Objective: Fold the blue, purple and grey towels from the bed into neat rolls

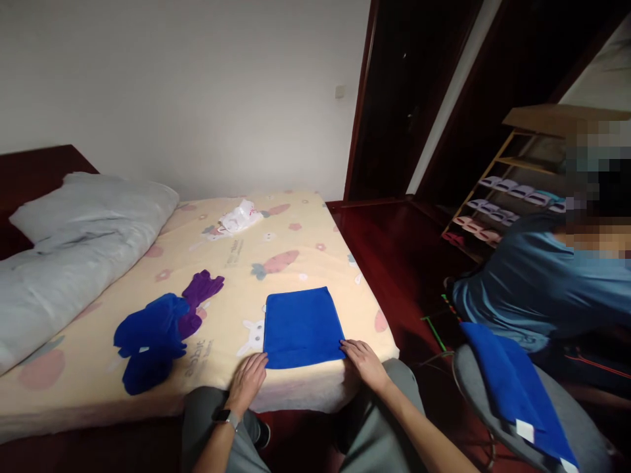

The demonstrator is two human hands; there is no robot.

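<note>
Cloth [303,328] lies flat at the near edge of the bed [296,223]. Left hand [250,380] and right hand [365,362] touch the cloth's 2 near corners, fingers close together; thumbs are hidden, so I cannot tell whether they pinch.

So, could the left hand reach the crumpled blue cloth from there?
Probably yes: the left hand is at a corner of the flat blue cloth, with only bedsheet between it and the crumpled blue cloth.

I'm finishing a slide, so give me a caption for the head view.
Left hand and right hand at the near corners of a blue cloth lying flat on a bed.
</note>
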